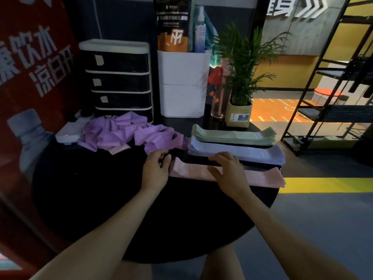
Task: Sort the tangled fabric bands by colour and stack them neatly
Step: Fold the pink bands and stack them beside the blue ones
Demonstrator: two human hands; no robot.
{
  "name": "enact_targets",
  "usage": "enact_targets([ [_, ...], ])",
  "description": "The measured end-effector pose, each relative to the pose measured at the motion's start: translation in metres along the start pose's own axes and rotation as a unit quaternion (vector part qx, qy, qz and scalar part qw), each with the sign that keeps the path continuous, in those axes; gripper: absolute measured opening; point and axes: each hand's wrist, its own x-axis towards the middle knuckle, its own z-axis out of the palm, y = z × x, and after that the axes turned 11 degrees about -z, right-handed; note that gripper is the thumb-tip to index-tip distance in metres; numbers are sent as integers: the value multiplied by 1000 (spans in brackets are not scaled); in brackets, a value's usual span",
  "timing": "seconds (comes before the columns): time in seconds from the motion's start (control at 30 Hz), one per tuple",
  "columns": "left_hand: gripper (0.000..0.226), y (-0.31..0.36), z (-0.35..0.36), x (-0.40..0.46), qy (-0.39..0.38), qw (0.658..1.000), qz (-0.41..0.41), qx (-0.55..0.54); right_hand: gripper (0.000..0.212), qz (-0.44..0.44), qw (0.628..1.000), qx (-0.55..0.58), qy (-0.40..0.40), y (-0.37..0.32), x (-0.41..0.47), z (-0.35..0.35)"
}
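Drawer unit (119,77): black and white, back left of my round black counter (90,199); small paper tags on its drawer fronts.
Power strip (68,132): white, on the counter's left edge, one small red light on; the tangle just beside it.
Purple tangle (121,132): loose heap of purple fabric bands, unsorted, in front of the drawer unit. One pink band (118,149) shows at its near edge, partly under the purple.
Purple tail (161,138): a twisted band trails right out of the heap as far as my left hand.
Left hand (156,168): fingers curled, closed on the left end of the pink stack; the purple tail touches my knuckles, and I cannot tell whether I also hold it.
Pink stack (260,176): flat bands, nearest row, lying left to right on the counter.
Right hand (228,170): open, palm down, fingers spread, pressing flat on the middle of the pink stack; nothing gripped.
Lavender stack (252,153): flat, just behind the pink stack, parallel to it.
Green stack (232,134): flat, furthest row, just behind the lavender stack.
White bin (182,83): behind centre, holding a pouch and a spray bottle.
Potted plant (240,77): behind the green stack, in a paper pot.
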Motion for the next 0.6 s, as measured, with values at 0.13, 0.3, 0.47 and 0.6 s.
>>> enact_targets([
  [0.13,20,-7,-36,22,35,999,11,20,29,-36,998,56,-3,-40,48,23],
  [0.3,23,-26,-97,48,92,990,12,109,27,-104,988,107,-31,-91,99,72],
  [0.47,29,-59,-142,63,114,975,-2,190,31,-97,982,142,-77,-129,126,122],
  [0.6,34,-78,-155,68,108,969,-15,220,34,-78,985,127,-93,-138,138,153],
])
